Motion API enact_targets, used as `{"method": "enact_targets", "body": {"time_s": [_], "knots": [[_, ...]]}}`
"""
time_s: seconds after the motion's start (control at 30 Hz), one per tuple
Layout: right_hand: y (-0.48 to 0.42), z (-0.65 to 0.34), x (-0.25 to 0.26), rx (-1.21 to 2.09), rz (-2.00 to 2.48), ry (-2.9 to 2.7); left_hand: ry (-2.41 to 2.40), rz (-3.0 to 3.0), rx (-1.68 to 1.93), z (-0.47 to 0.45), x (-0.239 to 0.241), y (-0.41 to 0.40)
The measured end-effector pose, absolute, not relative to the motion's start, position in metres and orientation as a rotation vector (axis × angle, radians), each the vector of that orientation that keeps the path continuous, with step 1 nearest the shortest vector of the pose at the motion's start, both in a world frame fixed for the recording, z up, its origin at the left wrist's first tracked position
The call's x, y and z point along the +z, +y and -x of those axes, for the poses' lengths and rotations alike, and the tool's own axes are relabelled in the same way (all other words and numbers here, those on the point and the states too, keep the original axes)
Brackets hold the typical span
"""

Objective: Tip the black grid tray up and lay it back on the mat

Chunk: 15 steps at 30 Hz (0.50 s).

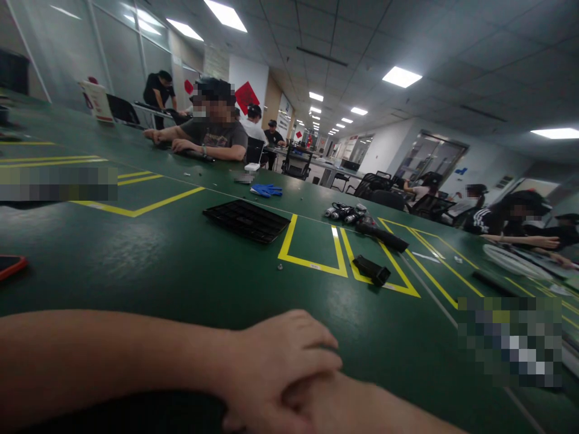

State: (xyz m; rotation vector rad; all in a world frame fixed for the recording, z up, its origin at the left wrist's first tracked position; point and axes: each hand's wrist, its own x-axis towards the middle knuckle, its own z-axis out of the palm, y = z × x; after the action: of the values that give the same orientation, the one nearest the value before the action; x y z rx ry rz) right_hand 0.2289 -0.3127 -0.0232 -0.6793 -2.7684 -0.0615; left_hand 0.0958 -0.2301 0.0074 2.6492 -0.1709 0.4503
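My left hand [275, 355] reaches in from the left and lies over my right hand [323, 401], near the table's front edge. Its fingers curl over the back of the right hand or wrist, and the thumb is tucked low between them. The fingers of my right hand are mostly hidden beneath the left. Beyond them on the green table [181, 271] lie a black ribbed plastic panel [248, 220], a short black hollow part [371, 270] and a small metal piece [280, 266]. Neither hand touches these.
A black tube [383, 236] lies beside bundled cables with metal connectors [346, 212]. Farther back is a blue glove [266, 190]. An orange-edged phone [11, 265] lies at left. Yellow tape [312, 265] marks the table. One person [217, 129] sits opposite; another [520, 220] works at right.
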Motion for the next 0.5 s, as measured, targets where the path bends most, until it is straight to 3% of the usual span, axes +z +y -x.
{"method": "enact_targets", "body": {"time_s": [0.1, 0.17, 0.3, 0.4, 0.5], "knots": [[-0.27, -0.275, -0.02, -0.205, 0.789, -2.677, 0.155, -2.87, 0.636, -0.102, -0.006, -0.198], [-0.25, -0.317, -0.022, -0.606, 0.986, -2.537, 0.411, -3.002, 0.649, -0.102, -0.009, -0.176], [-0.229, -0.394, -0.034, -1.012, 1.721, -2.004, 0.884, -3.029, 0.491, -0.101, -0.009, -0.146], [-0.221, -0.424, -0.043, -0.757, 2.277, -1.674, 1.005, -2.983, 0.382, -0.101, -0.013, -0.137], [-0.217, -0.431, -0.047, -0.359, 2.435, -1.626, 0.948, -2.988, 0.347, -0.101, -0.017, -0.136]]}}
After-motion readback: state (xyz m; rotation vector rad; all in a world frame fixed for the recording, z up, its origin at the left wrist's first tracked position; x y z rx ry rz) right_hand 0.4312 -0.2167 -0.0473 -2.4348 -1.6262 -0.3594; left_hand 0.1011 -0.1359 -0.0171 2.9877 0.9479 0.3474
